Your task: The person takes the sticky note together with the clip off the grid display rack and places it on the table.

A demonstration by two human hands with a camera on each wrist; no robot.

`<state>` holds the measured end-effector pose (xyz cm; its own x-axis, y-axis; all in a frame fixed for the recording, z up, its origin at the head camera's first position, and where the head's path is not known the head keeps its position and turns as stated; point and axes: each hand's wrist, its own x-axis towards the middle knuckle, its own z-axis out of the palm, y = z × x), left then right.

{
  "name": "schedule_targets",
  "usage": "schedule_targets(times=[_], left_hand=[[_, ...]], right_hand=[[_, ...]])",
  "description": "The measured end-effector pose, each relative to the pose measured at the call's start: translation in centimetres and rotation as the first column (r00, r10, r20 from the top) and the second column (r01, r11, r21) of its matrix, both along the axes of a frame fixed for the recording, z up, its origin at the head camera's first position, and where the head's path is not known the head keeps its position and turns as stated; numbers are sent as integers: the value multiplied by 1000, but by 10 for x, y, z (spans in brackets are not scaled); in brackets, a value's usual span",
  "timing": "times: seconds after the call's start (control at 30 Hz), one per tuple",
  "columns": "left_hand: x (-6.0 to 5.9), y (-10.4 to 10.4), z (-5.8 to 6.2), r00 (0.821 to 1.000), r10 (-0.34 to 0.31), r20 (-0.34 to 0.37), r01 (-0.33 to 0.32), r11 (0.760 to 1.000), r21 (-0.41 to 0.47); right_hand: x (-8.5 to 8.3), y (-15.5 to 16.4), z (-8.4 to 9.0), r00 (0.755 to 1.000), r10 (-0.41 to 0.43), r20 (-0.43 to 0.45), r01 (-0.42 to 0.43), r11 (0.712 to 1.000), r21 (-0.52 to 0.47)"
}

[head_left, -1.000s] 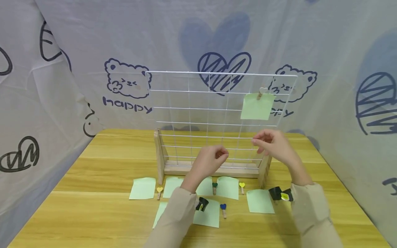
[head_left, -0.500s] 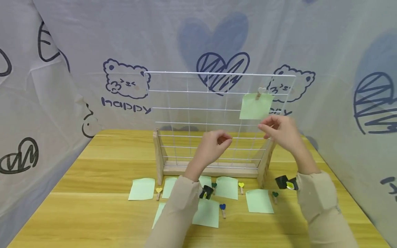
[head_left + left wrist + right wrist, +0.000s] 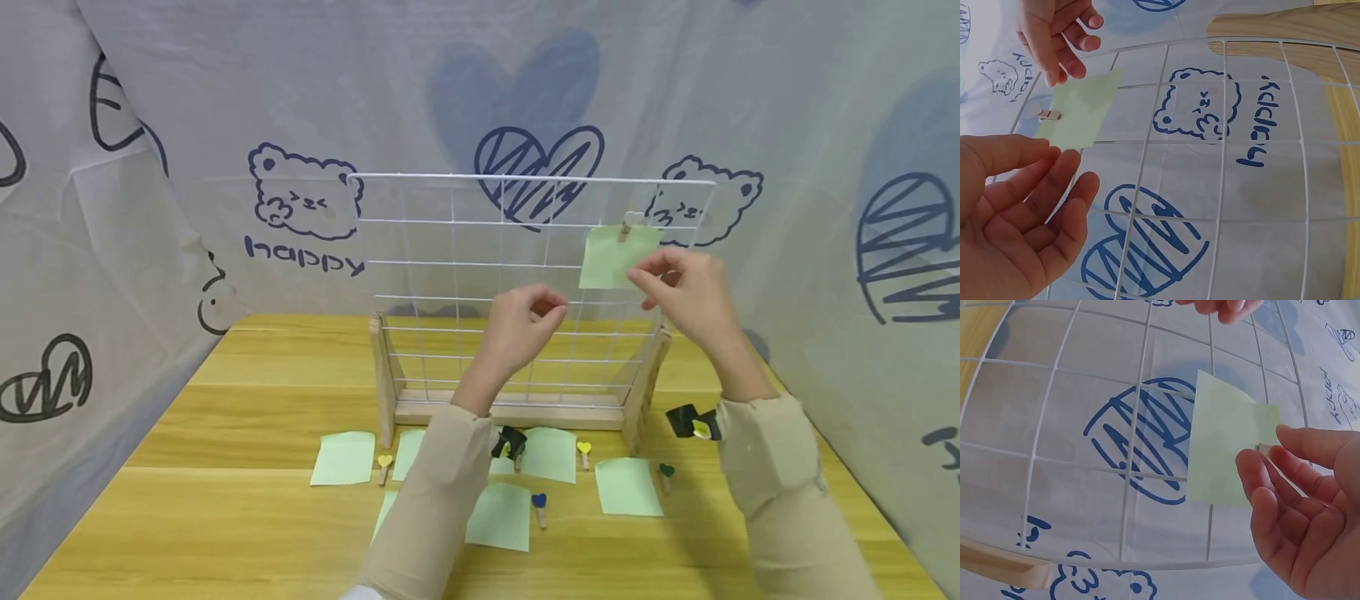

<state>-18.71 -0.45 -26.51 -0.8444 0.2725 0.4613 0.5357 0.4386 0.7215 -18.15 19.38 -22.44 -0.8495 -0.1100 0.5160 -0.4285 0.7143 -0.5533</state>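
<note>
A white wire grid panel (image 3: 450, 262) stands upright in a wooden stand (image 3: 510, 412) on the table. A green note (image 3: 611, 257) hangs at its upper right from a small wooden clip (image 3: 630, 223). My right hand (image 3: 648, 279) is raised at the note's lower right edge with its fingers relaxed and nothing in them. The right wrist view shows those fingers (image 3: 1272, 487) just beside the note (image 3: 1225, 447) and the clip (image 3: 1263, 448); contact is unclear. My left hand (image 3: 551, 307) hovers before the grid's middle, loosely curled and empty, with its palm (image 3: 1010, 212) below the note (image 3: 1082, 109).
Several green notes (image 3: 343, 457) lie on the wooden table (image 3: 225, 500) in front of the stand. Among them lie small heart-headed clips: yellow (image 3: 385, 462), blue (image 3: 538, 502) and green (image 3: 664, 472). Printed cloth walls close in the back and both sides.
Both hands have risen in front of the grid. The right hand moved up from the lower wires to the clipped note; the left hand lifted a little and to the right.
</note>
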Motion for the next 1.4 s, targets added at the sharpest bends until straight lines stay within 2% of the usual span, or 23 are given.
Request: schedule_targets(times=[0.2,0.33,0.6,0.7,0.77,0.9,1.1,1.23,1.4], left_hand=[[-5,6,13,996,25,-80,-23,999,30],[-7,10,18,993,41,-108,-38,999,35],[-11,18,24,991,58,-121,-53,997,48],[-12,21,26,990,58,-127,-50,997,66],[-13,23,26,990,56,-131,-46,996,83],[-16,28,23,988,50,-147,-27,988,152],[-21,33,16,982,36,-184,13,966,259],[-22,36,17,981,43,-187,11,960,279],[-22,39,17,987,48,-154,-3,961,277]], right_hand=[[-4,-5,13,992,-27,-120,23,999,-39],[-5,-7,20,974,-36,-223,22,998,-65],[-15,-9,27,901,-2,-433,-12,999,-31],[-18,-9,30,875,29,-483,-31,1000,4],[-20,-10,31,866,47,-497,-35,999,33],[-21,-12,34,880,64,-472,-20,995,97],[-21,-12,37,930,44,-365,30,980,196],[-22,-12,38,948,35,-318,50,966,254],[-22,-13,39,964,9,-267,72,953,293]])
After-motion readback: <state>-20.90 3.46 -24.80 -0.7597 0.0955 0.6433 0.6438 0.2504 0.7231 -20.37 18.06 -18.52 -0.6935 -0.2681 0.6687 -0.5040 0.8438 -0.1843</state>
